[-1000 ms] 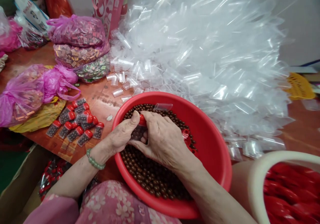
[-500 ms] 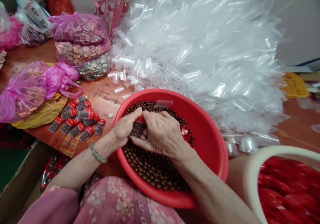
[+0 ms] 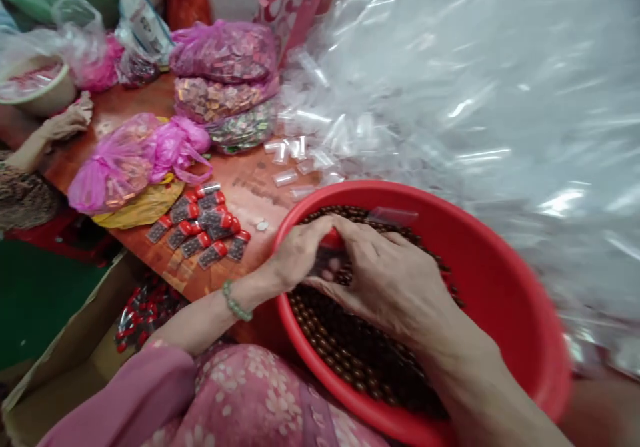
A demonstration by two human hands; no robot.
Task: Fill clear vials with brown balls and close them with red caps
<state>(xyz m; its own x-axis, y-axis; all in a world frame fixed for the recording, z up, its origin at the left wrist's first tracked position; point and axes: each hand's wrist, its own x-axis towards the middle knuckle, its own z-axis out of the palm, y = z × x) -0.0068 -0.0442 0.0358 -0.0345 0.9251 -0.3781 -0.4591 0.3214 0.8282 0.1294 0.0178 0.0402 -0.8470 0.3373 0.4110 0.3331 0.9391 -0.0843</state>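
Both my hands hold one small clear container with a red cap over the red basin. My left hand grips its left side, the thumb up at the cap. From the other side my right hand closes round it, fingers partly hidden. Dark beads show through the container's wall. Below lie many brown round beads in the basin, with a clear empty tube resting at the far rim. Left of the basin, several filled containers with red caps lie in a group on the table.
A heap of clear plastic tubes covers the back right. Pink bags of small pieces stand behind the filled containers. A cardboard box with more red-capped containers is below the table edge. Another person's hand rests at far left.
The camera has turned left, so everything sits further right in view. Another person's arm and a pale bowl have come into view. My hands still hold the container.
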